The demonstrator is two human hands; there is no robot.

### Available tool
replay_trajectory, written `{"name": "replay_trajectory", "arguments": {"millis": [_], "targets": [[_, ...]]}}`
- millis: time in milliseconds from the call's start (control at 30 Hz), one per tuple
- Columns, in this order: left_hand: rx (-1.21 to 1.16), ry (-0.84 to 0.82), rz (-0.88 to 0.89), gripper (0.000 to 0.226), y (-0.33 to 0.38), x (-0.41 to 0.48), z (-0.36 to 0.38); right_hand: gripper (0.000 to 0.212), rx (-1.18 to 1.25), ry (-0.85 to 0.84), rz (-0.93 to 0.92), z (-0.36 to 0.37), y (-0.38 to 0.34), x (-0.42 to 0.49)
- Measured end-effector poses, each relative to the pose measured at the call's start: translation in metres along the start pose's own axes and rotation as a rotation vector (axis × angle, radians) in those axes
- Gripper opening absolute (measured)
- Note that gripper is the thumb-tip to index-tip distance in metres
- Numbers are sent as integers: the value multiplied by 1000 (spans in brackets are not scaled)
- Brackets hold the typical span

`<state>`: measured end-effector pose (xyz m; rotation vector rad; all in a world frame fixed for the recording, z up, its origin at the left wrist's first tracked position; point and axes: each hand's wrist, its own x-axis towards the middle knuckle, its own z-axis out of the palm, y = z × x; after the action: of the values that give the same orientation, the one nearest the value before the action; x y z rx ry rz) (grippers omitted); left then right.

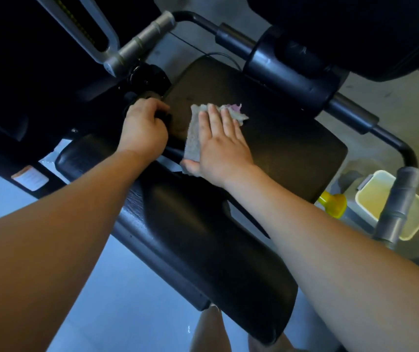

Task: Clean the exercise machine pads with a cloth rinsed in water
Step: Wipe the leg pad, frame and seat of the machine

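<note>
At the far left an orange-and-white label sticks to the dark frame of the exercise machine. The left hand is curled round a black fitting at the left edge of the seat pad; what that fitting is I cannot tell. Just to its right the grey cloth lies flat on the seat pad, its long axis running from the near edge away from the person, with a crumpled, pink-tinged end pointing far-right past the fingertips. The right hand presses down on it, palm flat and fingers straight and together, the thumb at the cloth's near end. A long black pad stretches below both forearms. At the right, a yellow cap sits near a cream tub, partly behind a grey foam handle.
</note>
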<state>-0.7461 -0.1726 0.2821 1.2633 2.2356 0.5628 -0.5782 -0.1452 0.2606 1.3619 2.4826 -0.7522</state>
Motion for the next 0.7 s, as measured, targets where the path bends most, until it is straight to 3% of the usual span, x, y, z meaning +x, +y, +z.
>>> {"name": "replay_trajectory", "arguments": {"millis": [233, 367, 467, 700], "targets": [[-77, 114, -196, 40, -5, -5, -25, 117, 1, -85, 0, -16, -43, 63], [-38, 131, -236, 36, -12, -11, -33, 88, -80, -74, -62, -13, -61, 71], [-18, 124, -256, 34, -4, -16, -26, 78, -117, 11, -167, 3, -54, 51], [-88, 123, -295, 30, 34, -30, 8, 86, -140, 222, -198, 29, -13, -18]]}}
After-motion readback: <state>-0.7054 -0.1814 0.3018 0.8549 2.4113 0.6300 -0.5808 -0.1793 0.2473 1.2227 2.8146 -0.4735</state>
